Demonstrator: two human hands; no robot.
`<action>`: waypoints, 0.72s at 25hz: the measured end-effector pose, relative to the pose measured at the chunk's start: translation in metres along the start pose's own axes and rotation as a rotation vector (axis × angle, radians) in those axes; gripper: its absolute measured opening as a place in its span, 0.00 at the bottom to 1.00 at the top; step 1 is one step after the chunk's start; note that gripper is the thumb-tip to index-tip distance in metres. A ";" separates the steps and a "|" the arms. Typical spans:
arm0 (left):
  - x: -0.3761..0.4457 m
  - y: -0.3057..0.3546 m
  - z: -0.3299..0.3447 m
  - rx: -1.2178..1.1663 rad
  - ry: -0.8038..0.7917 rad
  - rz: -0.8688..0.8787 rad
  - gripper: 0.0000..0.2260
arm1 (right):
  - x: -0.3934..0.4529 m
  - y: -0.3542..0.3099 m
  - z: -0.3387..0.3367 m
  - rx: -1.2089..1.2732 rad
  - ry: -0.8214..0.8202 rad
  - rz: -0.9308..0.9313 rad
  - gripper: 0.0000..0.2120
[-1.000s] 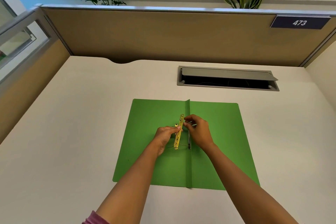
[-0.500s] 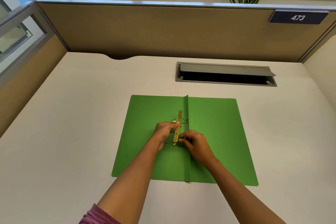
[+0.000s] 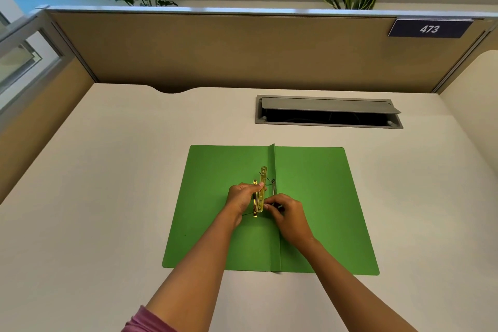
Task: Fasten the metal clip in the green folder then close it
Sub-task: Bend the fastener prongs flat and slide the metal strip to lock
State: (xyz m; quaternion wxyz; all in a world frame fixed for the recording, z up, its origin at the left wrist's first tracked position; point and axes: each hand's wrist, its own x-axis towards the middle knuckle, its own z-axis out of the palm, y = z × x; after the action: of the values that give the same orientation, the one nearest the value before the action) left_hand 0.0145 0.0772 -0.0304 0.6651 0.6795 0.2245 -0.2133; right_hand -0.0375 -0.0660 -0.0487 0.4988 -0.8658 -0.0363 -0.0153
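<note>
Left hand [image 3: 240,197] pinches metal clip [image 3: 260,191] bar; right hand [image 3: 287,214] pinches its prong at 5 o'clock. Green folder [image 3: 318,197] open, mid-counter [image 3: 107,170]. Risk: prong misses hole, bends.

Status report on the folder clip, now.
Left hand shut on gold clip bar. Right hand pinching at the bar's near end. Green folder lies open, clip unfastened. Nothing in the way.

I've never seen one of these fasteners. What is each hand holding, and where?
The left hand pinches the gold clip bar near its middle. The right hand works at its near end; whether it grips anything cannot be told.
</note>
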 end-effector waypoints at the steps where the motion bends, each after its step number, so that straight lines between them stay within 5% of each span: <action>1: 0.000 0.000 0.000 -0.002 0.005 -0.001 0.10 | 0.000 0.000 0.000 0.005 0.006 0.003 0.03; 10: 0.000 -0.001 0.004 0.032 0.024 0.010 0.11 | -0.003 0.002 -0.001 0.036 -0.005 0.012 0.04; 18: -0.002 -0.007 0.006 0.136 0.104 0.070 0.15 | -0.011 0.019 -0.010 0.128 0.179 0.107 0.05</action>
State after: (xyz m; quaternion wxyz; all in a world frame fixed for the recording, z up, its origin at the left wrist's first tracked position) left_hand 0.0085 0.0708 -0.0350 0.6118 0.7408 0.2197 -0.1692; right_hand -0.0472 -0.0851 -0.0606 0.5544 -0.8281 0.0540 -0.0637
